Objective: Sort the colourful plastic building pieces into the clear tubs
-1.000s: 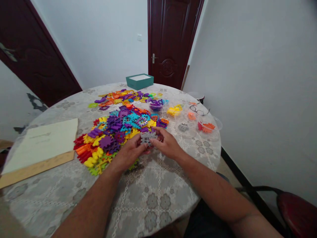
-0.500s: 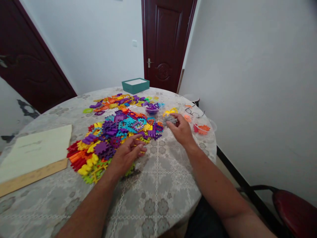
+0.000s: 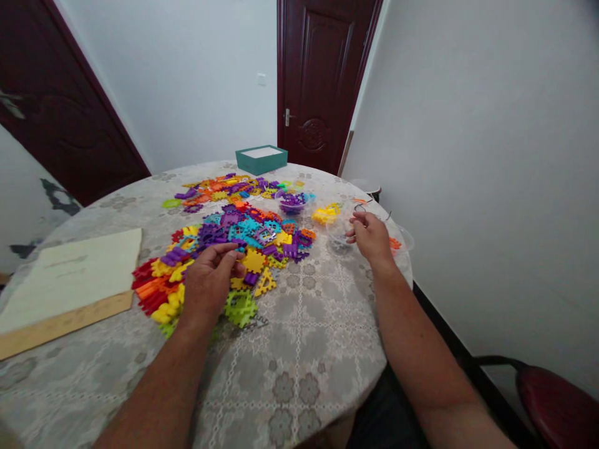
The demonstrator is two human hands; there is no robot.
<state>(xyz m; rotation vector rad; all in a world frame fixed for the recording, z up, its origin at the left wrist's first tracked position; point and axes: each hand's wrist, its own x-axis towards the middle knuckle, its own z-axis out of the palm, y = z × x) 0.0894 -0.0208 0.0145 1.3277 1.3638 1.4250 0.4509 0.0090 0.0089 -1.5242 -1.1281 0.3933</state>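
Observation:
Above a heap of colourful plastic interlocking pieces (image 3: 255,260) hovers my left hand (image 3: 210,277), its fingers loosely bent and apart, with nothing visible in them. Yellow, purple and lime-green pieces (image 3: 241,307) lie around it. My right hand (image 3: 372,238) is at the right side of the table, by a clear plastic bowl (image 3: 337,234). Its fingertips are drawn together over the bowl's right side; what they hold, if anything, is too small to tell. Yellow pieces (image 3: 326,214) sit behind the bowl, and orange pieces (image 3: 395,244) show partly behind my right hand.
A bowl of purple pieces (image 3: 292,202) stands beyond the heap. Farther back are a second spread of pieces (image 3: 219,189) and a green box (image 3: 261,161). A cream sheet (image 3: 79,268) and a wooden ruler (image 3: 70,322) lie at the left. A red chair (image 3: 556,405) is at lower right.
My right hand has moved right, away from the grey pieces it was touching, to the right side of the clear bowl. My left hand has drawn back leftward over the heap, uncovering yellow and green pieces.

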